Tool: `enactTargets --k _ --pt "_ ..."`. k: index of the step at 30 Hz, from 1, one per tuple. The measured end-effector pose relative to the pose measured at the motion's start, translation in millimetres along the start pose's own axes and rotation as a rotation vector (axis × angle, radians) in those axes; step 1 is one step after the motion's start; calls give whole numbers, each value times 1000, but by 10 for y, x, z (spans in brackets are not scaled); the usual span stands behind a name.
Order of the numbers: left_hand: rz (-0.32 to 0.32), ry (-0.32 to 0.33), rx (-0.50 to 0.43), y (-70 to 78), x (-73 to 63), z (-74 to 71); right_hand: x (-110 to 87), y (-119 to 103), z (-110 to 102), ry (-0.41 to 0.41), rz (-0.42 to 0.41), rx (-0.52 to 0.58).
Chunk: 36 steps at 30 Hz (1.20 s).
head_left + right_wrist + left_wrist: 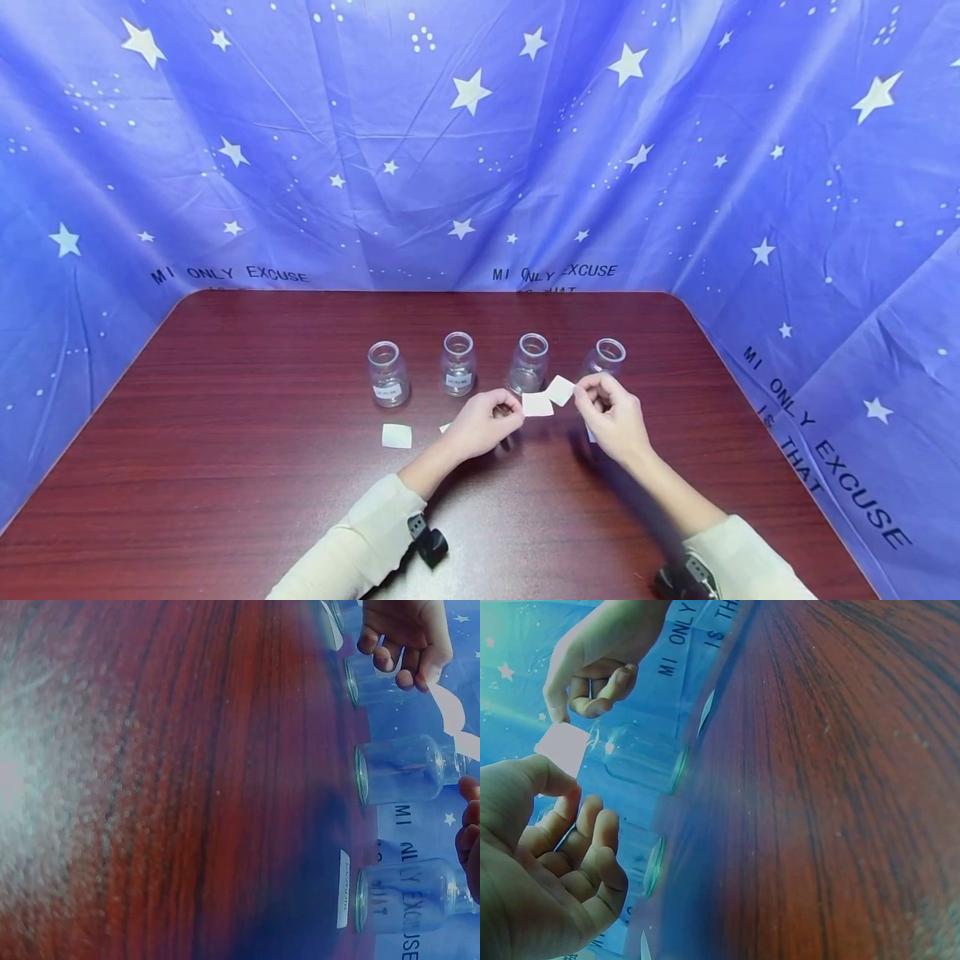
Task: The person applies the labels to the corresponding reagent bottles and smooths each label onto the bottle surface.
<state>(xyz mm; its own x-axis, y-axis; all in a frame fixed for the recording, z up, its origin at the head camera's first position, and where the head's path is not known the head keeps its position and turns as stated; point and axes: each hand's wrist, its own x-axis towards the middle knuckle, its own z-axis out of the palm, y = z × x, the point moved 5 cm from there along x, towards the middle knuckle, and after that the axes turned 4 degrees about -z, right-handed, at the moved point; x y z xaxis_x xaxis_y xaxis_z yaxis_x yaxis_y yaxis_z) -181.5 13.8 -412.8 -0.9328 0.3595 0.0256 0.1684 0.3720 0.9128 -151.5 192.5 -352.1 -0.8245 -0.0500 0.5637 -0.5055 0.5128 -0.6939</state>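
Note:
Between thumb and forefinger, my left hand (483, 423) pinches a small white paper piece (537, 405) by its edge. My right hand (613, 415) pinches a second white paper piece (560, 391), whose lower corner meets the first one. Both hands are raised above the table, in front of the two right-hand glass jars. The third jar (529, 362) stands behind the papers and bears no label that shows. Partly hidden by my right hand is the rightmost jar (610, 349). In the left wrist view, the papers overlap as one white shape (562, 748).
Two jars on the left, the leftmost (386, 367) and its neighbour (458, 360), bear white labels with dark writing. A white paper square (397, 436) lies before the leftmost. A written label (343, 889) lies before the rightmost jar. Starry blue cloth (420, 167) surrounds the brown table (247, 400).

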Motion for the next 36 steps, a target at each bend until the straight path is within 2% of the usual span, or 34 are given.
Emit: enactTargets --k 5,11,22,26,33,36 --pt "-12 -4 18 -19 4 11 3 2 -26 7 14 18" --pt "-27 -51 32 -44 24 61 2 9 -39 15 17 17" --pt "-56 -79 164 -45 18 125 -19 27 -34 18 16 25" --pt "-87 -65 233 -79 13 135 -25 22 -34 19 15 24" --pt "-151 -17 418 -117 7 124 -31 40 -36 21 23 19" --pt "-169 -11 457 -116 0 119 -37 45 -34 18 27 16"
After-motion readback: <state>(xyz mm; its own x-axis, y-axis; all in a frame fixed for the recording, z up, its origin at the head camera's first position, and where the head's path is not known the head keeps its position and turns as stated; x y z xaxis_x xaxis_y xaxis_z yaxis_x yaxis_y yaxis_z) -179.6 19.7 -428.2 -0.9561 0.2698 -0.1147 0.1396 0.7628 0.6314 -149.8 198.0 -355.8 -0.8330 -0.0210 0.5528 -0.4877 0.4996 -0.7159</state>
